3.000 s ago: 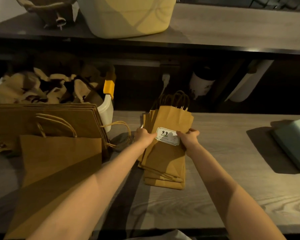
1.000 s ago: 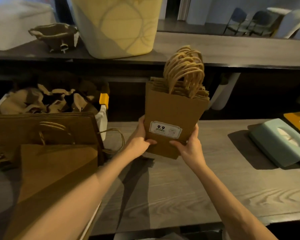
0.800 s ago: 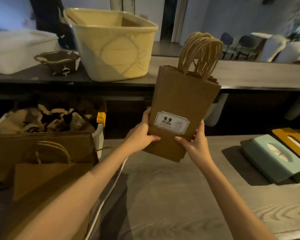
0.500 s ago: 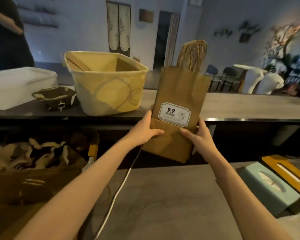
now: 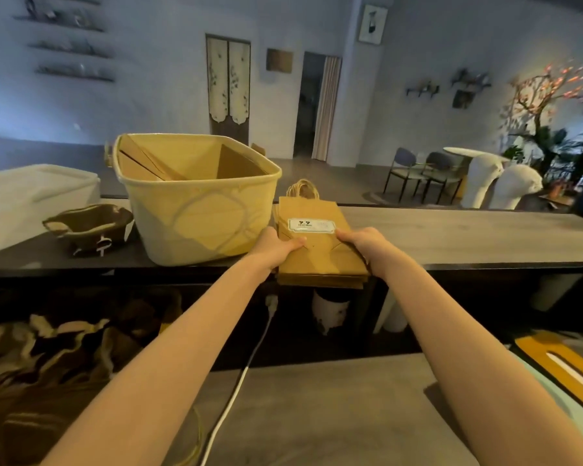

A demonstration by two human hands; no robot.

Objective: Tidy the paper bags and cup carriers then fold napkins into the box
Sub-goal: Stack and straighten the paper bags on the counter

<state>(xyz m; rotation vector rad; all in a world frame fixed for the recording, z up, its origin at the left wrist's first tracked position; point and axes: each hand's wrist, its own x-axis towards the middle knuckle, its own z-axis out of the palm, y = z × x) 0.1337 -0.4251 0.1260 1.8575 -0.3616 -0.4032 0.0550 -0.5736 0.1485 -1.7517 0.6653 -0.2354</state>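
Both hands are gripping a flat stack of small brown kraft paper bags with twisted paper handles (image 5: 320, 253). The left hand (image 5: 274, 249) is holding the stack's left edge, thumb lying across the top face. The right hand (image 5: 364, 245) is holding the right edge, fingers curling around the side. The stack is lying nearly flat on the upper grey wood-grain desk (image 5: 458, 235), handles pointing away from the person, near end overhanging the desk's dark front edge. A white rectangular price label (image 5: 311, 226) is sitting on the top bag, just beyond the thumbs.

Just beside the stack on its left, a large pale yellow plastic tub (image 5: 196, 203) is standing on the same desk, with flat brown cardboard pieces (image 5: 169, 166) leaning inside it. Further left, a crumpled brown pulp cup carrier (image 5: 90, 227) is resting on the desk, and a white lidded plastic bin (image 5: 31, 196) is standing at the far left.

Below, a white cable (image 5: 246, 368) is running down across the lower desk (image 5: 317, 415). A heap of crumpled brown paper (image 5: 48, 344) is lying at lower left. An orange tissue box (image 5: 566, 364) is showing at the lower right edge.
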